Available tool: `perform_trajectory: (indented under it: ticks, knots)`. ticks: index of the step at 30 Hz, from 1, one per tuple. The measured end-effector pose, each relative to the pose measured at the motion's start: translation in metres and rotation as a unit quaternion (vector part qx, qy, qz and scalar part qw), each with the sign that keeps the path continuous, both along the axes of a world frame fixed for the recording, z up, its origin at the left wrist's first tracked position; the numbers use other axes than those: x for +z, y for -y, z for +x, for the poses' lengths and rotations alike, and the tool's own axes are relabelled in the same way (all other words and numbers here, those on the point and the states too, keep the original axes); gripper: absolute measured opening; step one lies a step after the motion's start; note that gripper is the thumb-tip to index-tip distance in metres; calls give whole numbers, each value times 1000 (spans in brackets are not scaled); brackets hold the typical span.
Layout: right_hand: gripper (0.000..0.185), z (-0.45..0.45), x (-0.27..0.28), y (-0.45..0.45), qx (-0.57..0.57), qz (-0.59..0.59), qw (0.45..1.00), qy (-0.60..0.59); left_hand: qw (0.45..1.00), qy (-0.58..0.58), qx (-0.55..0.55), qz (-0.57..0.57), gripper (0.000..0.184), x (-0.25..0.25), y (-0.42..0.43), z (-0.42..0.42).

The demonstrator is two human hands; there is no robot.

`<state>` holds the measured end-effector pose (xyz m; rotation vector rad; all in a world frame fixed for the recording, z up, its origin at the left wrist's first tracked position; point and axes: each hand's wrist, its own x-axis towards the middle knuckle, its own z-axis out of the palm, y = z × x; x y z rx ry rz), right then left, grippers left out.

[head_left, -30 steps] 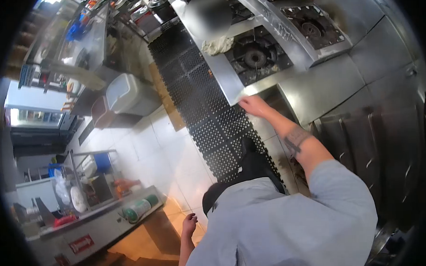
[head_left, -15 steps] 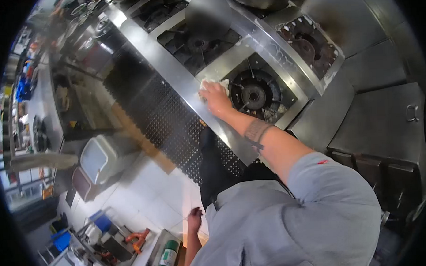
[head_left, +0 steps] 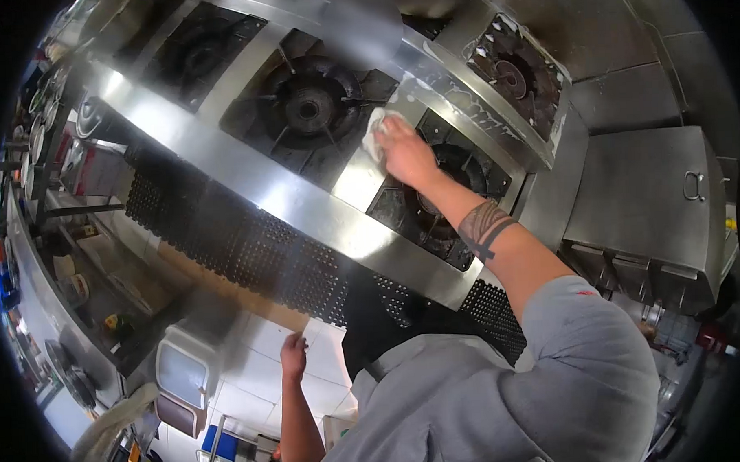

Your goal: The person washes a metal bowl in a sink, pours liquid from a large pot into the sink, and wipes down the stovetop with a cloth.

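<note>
My right hand [head_left: 406,152] presses a crumpled white cloth [head_left: 374,135] onto the steel strip [head_left: 360,178] between two burners, fingers closed over it. Just right of the hand, partly covered by it and the forearm, is a black burner [head_left: 466,175] in its dark recess. To the left lies a larger round burner [head_left: 309,109] with spoke-like grate bars. My left hand [head_left: 294,356] hangs low over the floor, away from the stove, its fingers loosely curled with nothing seen in them.
White foam streaks the raised steel ledge [head_left: 463,89] and the edges of the rear burner [head_left: 511,79]. A steel box with a handle [head_left: 646,197] stands at right. Perforated black matting [head_left: 248,235] covers the floor along the stove. A lidded bin [head_left: 183,368] stands at lower left.
My right hand has slid the cloth from the front edge up the steel strip toward the back ledge. My left hand has swung outward from my body. The view has turned.
</note>
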<state>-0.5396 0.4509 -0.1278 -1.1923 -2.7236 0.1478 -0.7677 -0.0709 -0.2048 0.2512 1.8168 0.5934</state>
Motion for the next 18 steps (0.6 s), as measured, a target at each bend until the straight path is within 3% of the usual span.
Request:
perform_trajectory:
  ticks: [2, 7, 9, 10, 12, 14, 16, 18]
  knots:
    - [39, 10, -9, -35, -60, -17, 998, 24, 999, 19, -3, -31, 29, -14, 32, 10]
    - [41, 23, -2, -92, -89, 0, 993, 73, 988, 74, -74, -117, 38, -14, 73, 15]
    - [42, 18, 27, -110, -236, -128, 962, 56, 987, 79, -64, -125, 38, -8, 75, 10]
    - [42, 14, 25, -116, -239, -125, 962, 53, 986, 86, -50, -132, 38, -6, 72, 9]
    - [40, 10, 16, -125, -37, 82, 995, -38, 985, 83, -38, -145, 36, 14, 55, 7]
    - [36, -24, 28, -132, 3, 126, 986, -111, 988, 78, 19, -129, 36, 19, 45, 3]
    - [31, -41, -29, -175, -40, -45, 984, -170, 989, 78, 13, -121, 33, 22, 43, -2]
    - [30, -47, 0, -178, -95, -132, 986, -26, 993, 56, 3, -106, 32, 25, 40, -6]
